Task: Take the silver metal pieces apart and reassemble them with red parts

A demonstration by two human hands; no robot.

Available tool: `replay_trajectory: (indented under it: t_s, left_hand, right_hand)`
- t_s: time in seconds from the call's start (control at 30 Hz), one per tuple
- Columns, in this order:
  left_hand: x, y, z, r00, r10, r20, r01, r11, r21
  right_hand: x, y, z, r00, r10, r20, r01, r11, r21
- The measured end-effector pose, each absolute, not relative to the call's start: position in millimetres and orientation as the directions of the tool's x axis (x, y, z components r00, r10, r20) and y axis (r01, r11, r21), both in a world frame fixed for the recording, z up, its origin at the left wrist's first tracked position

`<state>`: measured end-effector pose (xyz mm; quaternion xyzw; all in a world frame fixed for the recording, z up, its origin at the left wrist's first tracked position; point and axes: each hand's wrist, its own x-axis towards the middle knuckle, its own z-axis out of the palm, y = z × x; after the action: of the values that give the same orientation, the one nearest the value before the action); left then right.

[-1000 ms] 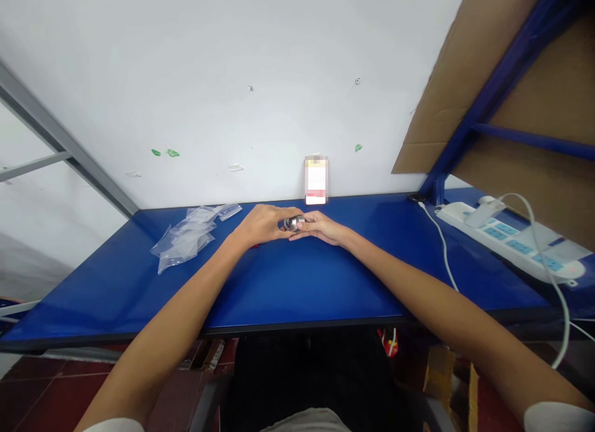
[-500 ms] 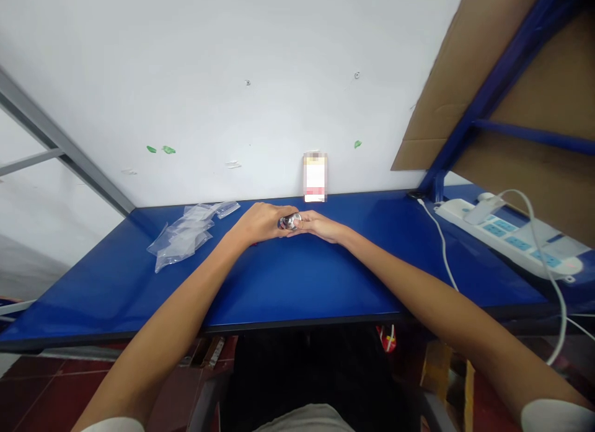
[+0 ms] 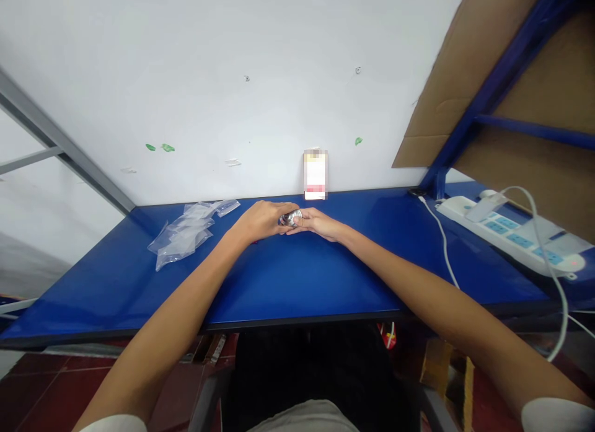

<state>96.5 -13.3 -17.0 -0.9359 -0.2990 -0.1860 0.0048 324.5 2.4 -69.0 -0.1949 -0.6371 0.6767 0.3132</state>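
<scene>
A small, shiny, rounded metal object (image 3: 291,218) is held between both hands above the far half of the blue table; its exact kind cannot be made out. My left hand (image 3: 267,219) is closed round it from the left, the fingers over its top and side. From the right, my right hand (image 3: 317,224) pinches the same piece, thumb against its near face. The fingers cover much of its surface. A tiny bit of something red shows under my left hand, mostly hidden.
Several clear plastic zip bags (image 3: 183,233) lie on the blue table (image 3: 297,283) at the left. A lit phone (image 3: 315,175) leans on the white wall. At the right are a white power strip (image 3: 511,237) and a white cable (image 3: 441,237).
The metal piece has turned slightly in the fingers. Both hands stay in nearly the same place, and the view has tilted very slightly.
</scene>
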Motion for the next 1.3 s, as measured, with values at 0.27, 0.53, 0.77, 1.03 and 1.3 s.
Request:
replay_trajectory:
  t_s: [0.27, 0.53, 0.77, 1.03, 1.3]
  left_hand:
    - [98.9, -12.1, -24.1, 0.664, 0.615, 0.425, 0.572, -0.784, 0.240]
    - [100.3, -10.9, -30.2, 0.572, 0.665, 0.481, 0.473, -0.746, 0.469]
    - [95.9, -5.5, -38.6, 0.587, 0.646, 0.487, 0.499, -0.763, 0.411]
    - [99.0, -4.4, -41.9, 0.577, 0.608, 0.546, 0.497, -0.791, 0.357]
    - [97.5, -2.4, -33.3, 0.557, 0.679, 0.479, 0.504, -0.734, 0.454]
  right_hand:
    - [329.7, 6.3, -65.0, -0.737, 0.665, 0.118, -0.281, -0.143, -0.949]
    - [327.1, 9.8, -69.7, -0.689, 0.716, 0.111, -0.263, -0.105, -0.959]
    - [326.8, 11.1, -71.2, -0.655, 0.752, 0.074, -0.234, -0.109, -0.966]
    - [326.5, 11.3, -71.9, -0.617, 0.780, 0.106, -0.252, -0.068, -0.965]
    - [322.9, 12.7, -68.0, -0.598, 0.799, 0.067, -0.140, -0.021, -0.990]
